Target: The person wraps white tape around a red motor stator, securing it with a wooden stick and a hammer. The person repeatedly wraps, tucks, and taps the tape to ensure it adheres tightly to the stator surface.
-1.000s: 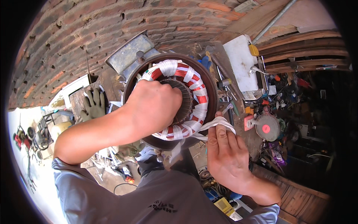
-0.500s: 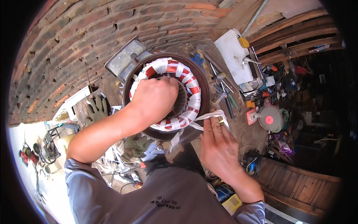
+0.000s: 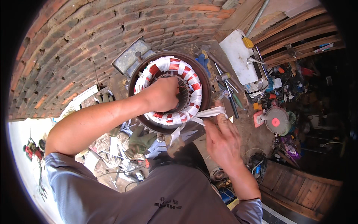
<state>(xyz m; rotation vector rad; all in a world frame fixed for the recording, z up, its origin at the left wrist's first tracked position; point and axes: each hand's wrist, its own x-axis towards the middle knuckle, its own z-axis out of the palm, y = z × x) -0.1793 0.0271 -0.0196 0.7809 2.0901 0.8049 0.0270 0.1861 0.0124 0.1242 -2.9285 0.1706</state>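
A motor stator (image 3: 134,71) with a round dark metal housing stands in front of me. Its ring of red copper windings (image 3: 195,86) is bound with white cotton tape. My left hand (image 3: 166,94) reaches across the ring and down into the bore, knuckles up and fingers curled; the fingertips and anything in them are hidden. To the right of the housing, my right hand (image 3: 223,140) grips a loop of white tape (image 3: 210,112), which runs taut to the lower right of the windings. A loose tape end (image 3: 175,135) hangs at the near side of the ring.
A hammer (image 3: 223,77) and other hand tools lie right of the stator. Beyond them is a white board (image 3: 238,56). A small fan (image 3: 276,121) stands farther right. Gloves (image 3: 141,140) lie at the near left. A brick wall (image 3: 85,52) rises behind.
My left hand has sunk deeper into the bore, its elbow swinging out left. My right hand has closed on the tape and drawn it tighter. The view has shifted slightly.
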